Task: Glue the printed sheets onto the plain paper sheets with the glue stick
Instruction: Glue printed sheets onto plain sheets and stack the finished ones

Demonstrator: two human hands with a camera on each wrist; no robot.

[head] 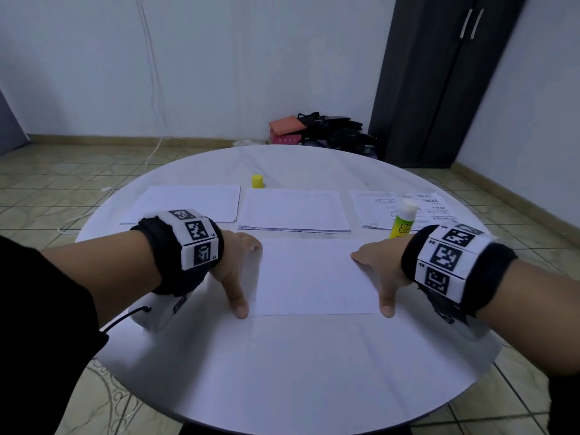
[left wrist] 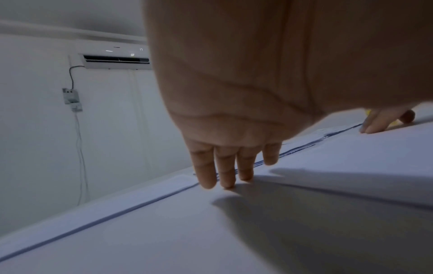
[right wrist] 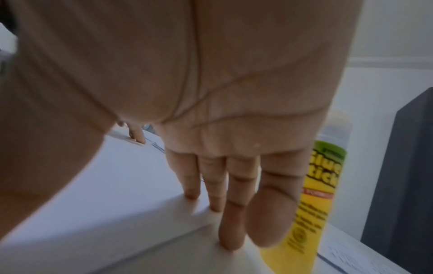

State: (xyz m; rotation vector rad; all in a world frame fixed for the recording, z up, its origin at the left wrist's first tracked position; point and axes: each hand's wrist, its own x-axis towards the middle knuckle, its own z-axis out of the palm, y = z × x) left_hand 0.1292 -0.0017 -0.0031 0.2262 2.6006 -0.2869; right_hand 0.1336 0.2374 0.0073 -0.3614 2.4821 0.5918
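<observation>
Round white table carrying 3 paper stacks in a back row, 1 single sheet lying nearer, yellow cap sitting behind, uncapped glue stick standing at right.

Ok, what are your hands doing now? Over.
Left hand and right hand open, flat on the sheet's side edges. Glue stick uncapped, upright beside right hand. Yellow cap far off. Nothing blocking.

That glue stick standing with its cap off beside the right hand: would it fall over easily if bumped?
Probably yes. The glue stick is tall and narrow and stands upright on its small base, so a nudge from the right hand could tip it. Being round, it would likely roll on the table. Its exposed tip might smear the printed sheets.
</observation>
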